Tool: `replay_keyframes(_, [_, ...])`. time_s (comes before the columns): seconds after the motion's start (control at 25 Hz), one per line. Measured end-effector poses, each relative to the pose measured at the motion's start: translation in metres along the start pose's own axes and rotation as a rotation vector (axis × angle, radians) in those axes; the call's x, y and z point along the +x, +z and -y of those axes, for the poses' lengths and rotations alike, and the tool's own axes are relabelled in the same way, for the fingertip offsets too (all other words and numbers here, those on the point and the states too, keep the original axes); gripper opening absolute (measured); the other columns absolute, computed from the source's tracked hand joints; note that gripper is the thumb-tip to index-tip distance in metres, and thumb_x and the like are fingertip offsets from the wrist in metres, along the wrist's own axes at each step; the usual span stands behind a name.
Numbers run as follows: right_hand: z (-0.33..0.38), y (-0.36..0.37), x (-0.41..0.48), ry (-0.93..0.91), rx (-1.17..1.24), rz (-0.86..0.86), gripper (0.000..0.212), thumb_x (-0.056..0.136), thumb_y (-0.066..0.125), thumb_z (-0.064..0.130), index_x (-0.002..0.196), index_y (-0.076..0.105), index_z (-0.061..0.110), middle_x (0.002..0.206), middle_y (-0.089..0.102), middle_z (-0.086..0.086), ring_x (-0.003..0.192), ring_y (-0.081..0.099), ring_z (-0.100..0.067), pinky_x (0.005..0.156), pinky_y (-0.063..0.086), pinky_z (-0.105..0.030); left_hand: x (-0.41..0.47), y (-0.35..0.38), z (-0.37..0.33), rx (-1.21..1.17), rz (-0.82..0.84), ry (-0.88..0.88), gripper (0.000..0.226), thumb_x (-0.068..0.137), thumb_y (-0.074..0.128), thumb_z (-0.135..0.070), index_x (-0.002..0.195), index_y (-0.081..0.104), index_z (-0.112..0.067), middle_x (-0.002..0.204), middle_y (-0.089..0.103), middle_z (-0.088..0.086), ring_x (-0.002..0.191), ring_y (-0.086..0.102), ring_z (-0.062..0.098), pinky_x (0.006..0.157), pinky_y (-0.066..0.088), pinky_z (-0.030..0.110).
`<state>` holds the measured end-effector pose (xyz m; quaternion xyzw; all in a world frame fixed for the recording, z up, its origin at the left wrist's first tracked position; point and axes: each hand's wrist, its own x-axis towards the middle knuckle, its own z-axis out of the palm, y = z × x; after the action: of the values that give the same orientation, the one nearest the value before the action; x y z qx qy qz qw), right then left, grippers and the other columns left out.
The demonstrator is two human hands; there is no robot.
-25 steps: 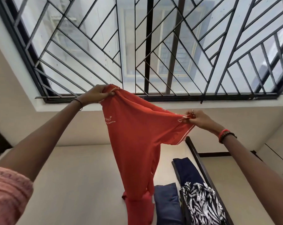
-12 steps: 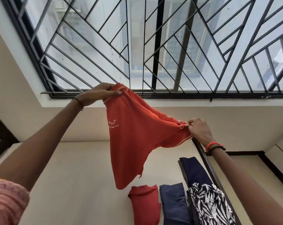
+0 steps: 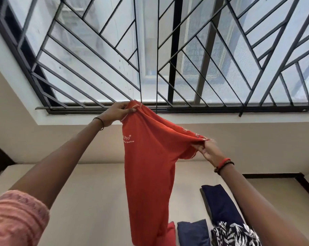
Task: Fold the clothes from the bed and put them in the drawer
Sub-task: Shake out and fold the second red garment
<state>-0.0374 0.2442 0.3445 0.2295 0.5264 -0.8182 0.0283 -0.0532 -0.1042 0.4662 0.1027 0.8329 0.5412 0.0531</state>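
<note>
An orange-red shirt [image 3: 148, 166] with small white lettering hangs in the air in front of me above the bed [image 3: 89, 201]. My left hand [image 3: 117, 111] pinches its upper corner, high near the window sill. Lower and to the right, my right hand [image 3: 209, 150] grips the other shoulder by the sleeve. The shirt's body drops straight down and its hem reaches the bottom of the view. The drawer is not in view.
Folded clothes lie on the bed at lower right: a red piece [image 3: 171, 233], a blue piece [image 3: 192, 233], a navy piece [image 3: 221, 203] and a black-and-white leaf-print piece [image 3: 233, 235]. A barred window [image 3: 168, 50] fills the wall ahead. A dark bed frame edge [image 3: 303, 183] runs at right.
Both hands have stayed on the shirt and drawn closer together. The shirt hung short and bunched half a second ago and now hangs down long, covering most of the folded red piece.
</note>
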Motion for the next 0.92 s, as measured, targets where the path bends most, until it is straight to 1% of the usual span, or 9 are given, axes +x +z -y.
replay_keyframes(0.12, [0.015, 0.006, 0.053, -0.108, 0.05, -0.069, 0.038, 0.092, 0.022, -0.011, 0.126, 0.038, -0.018, 0.124, 0.052, -0.033, 0.099, 0.062, -0.043, 0.056, 0.059, -0.038, 0.046, 0.009, -0.003, 0.008, -0.108, 0.054, 0.019, 0.092, 0.061, -0.018, 0.11, 0.065, -0.013, 0.071, 0.067, -0.018, 0.069, 0.06, -0.005, 0.056, 0.044, 0.007])
replay_keyframes(0.2, [0.034, 0.008, 0.07, -0.156, 0.099, -0.084, 0.041, 0.091, 0.023, -0.012, 0.13, 0.034, -0.016, 0.123, 0.052, -0.034, 0.1, 0.062, -0.042, 0.057, 0.059, -0.038, 0.07, 0.011, -0.01, 0.006, -0.152, 0.104, 0.018, 0.091, 0.062, -0.018, 0.109, 0.066, -0.015, 0.068, 0.066, -0.023, 0.066, 0.057, -0.01, 0.062, 0.044, 0.008])
replay_keyframes(0.28, [0.051, 0.009, 0.072, -0.211, 0.14, -0.098, 0.038, 0.09, 0.022, -0.014, 0.124, 0.04, -0.01, 0.114, 0.055, -0.03, 0.088, 0.065, -0.034, 0.056, 0.059, -0.035, 0.086, 0.017, -0.012, 0.006, -0.165, 0.138, 0.02, 0.091, 0.063, -0.021, 0.109, 0.068, -0.015, 0.072, 0.066, -0.021, 0.07, 0.057, -0.007, 0.068, 0.047, 0.012])
replay_keyframes(0.44, [0.042, -0.006, 0.063, -0.282, 0.168, -0.115, 0.025, 0.096, 0.026, -0.008, 0.092, 0.043, 0.01, 0.097, 0.059, -0.017, 0.075, 0.068, -0.021, 0.061, 0.06, -0.031, 0.081, 0.035, 0.009, -0.028, -0.104, 0.161, 0.017, 0.092, 0.061, -0.019, 0.106, 0.068, -0.011, 0.066, 0.054, -0.011, 0.06, 0.044, 0.009, 0.056, 0.037, 0.018])
replay_keyframes(0.56, [-0.003, -0.03, 0.062, -0.255, 0.143, -0.148, 0.024, 0.098, 0.029, -0.004, 0.093, 0.045, 0.014, 0.1, 0.058, -0.015, 0.07, 0.071, -0.013, 0.06, 0.058, -0.026, 0.054, 0.055, 0.051, 0.018, -0.028, 0.142, 0.012, 0.093, 0.057, -0.011, 0.096, 0.069, -0.014, 0.059, 0.048, -0.013, 0.057, 0.037, 0.009, 0.053, 0.033, 0.017])
replay_keyframes(0.64, [-0.047, -0.049, 0.061, -0.216, 0.103, -0.201, 0.026, 0.097, 0.03, -0.004, 0.093, 0.046, 0.016, 0.102, 0.057, -0.016, 0.079, 0.068, -0.017, 0.061, 0.058, -0.024, 0.031, 0.074, 0.092, 0.049, 0.011, 0.066, 0.029, 0.093, 0.051, 0.001, 0.092, 0.066, -0.023, 0.056, 0.052, -0.015, 0.057, 0.039, 0.002, 0.056, 0.035, 0.012])
replay_keyframes(0.8, [-0.156, -0.094, 0.047, -0.113, -0.012, -0.288, 0.028, 0.096, 0.033, -0.003, 0.094, 0.05, 0.019, 0.102, 0.058, -0.015, 0.082, 0.064, -0.017, 0.058, 0.057, -0.021, -0.034, 0.113, 0.191, 0.048, 0.149, -0.091, 0.038, 0.093, 0.05, 0.005, 0.095, 0.069, -0.029, 0.073, 0.065, -0.018, 0.066, 0.051, -0.006, 0.063, 0.041, 0.012])
replay_keyframes(0.88, [-0.211, -0.117, 0.038, -0.077, -0.085, -0.326, 0.025, 0.096, 0.035, -0.003, 0.099, 0.051, 0.017, 0.106, 0.058, -0.018, 0.082, 0.064, -0.017, 0.058, 0.057, -0.02, -0.072, 0.132, 0.24, -0.008, 0.208, -0.15, 0.044, 0.092, 0.053, 0.005, 0.089, 0.073, -0.034, 0.087, 0.069, -0.008, 0.075, 0.058, -0.002, 0.068, 0.045, 0.014])
replay_keyframes(0.92, [-0.235, -0.127, 0.032, -0.068, -0.121, -0.347, 0.026, 0.097, 0.036, -0.003, 0.098, 0.052, 0.017, 0.106, 0.058, -0.019, 0.082, 0.062, -0.018, 0.057, 0.056, -0.018, -0.091, 0.142, 0.261, -0.052, 0.247, -0.174, 0.039, 0.091, 0.054, 0.005, 0.087, 0.073, -0.03, 0.095, 0.071, -0.004, 0.083, 0.061, 0.001, 0.072, 0.047, 0.015])
